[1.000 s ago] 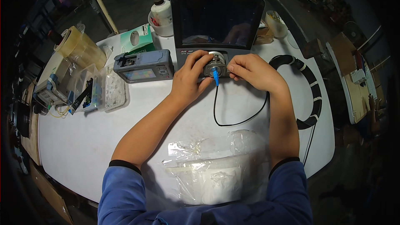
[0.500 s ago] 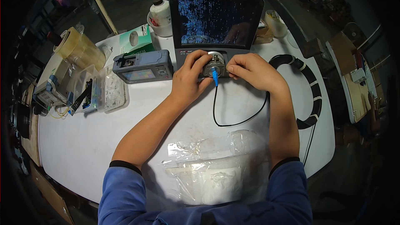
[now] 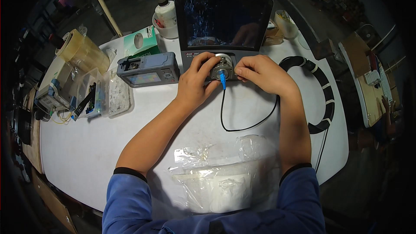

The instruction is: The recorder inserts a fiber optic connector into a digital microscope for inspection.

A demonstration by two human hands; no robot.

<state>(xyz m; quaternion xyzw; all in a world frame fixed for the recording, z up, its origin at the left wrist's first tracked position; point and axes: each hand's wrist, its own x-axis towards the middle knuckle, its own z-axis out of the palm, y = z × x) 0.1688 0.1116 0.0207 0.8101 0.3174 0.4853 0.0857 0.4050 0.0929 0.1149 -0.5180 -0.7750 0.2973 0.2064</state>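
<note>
White desk (image 3: 82, 151) with rounded corners. Along its back stand a dark grey monitor (image 3: 223, 24), a smaller grey device (image 3: 149, 70) and a green box (image 3: 148, 43). A banded black hose-like loop (image 3: 330, 95) lies right; a clear plastic bag (image 3: 227, 170) lies at the near edge.

From over here the screen (image 3: 221, 21) looks super glossy, the little fitting (image 3: 227, 66) bare metal, the plug (image 3: 223, 81) smooth plastic, the clear bag (image 3: 195, 186) shiny crinkled plastic, and the sleeves (image 3: 127, 196) matt cloth.
</note>
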